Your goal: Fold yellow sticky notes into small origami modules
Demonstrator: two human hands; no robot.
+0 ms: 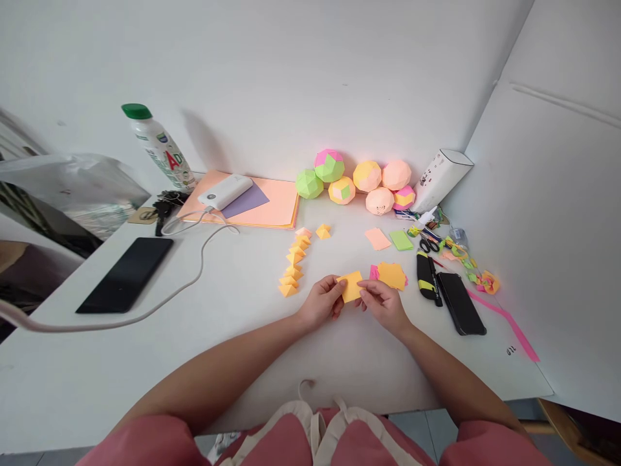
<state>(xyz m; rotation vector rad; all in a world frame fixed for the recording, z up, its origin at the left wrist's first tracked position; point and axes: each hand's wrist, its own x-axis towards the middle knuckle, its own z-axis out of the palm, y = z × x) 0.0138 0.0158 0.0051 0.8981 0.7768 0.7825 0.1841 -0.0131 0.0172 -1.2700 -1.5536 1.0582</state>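
Note:
My left hand (323,300) and my right hand (384,303) both pinch a small orange paper square (351,285) just above the white desk (242,349), one hand at each side edge. Right behind my right hand lies a small stack of orange and pink paper squares (391,274). To the left of my left hand runs a row of several folded orange paper pieces (293,265), with one more folded piece (323,231) farther back.
Several paper balls (359,180) line the back wall beside a white box (441,176). A bottle (158,149), power bank (224,191) on coloured sheets (272,204), keys (165,207) and phone (125,274) lie left. Scissors (429,244), markers (427,279) and another phone (460,303) lie right.

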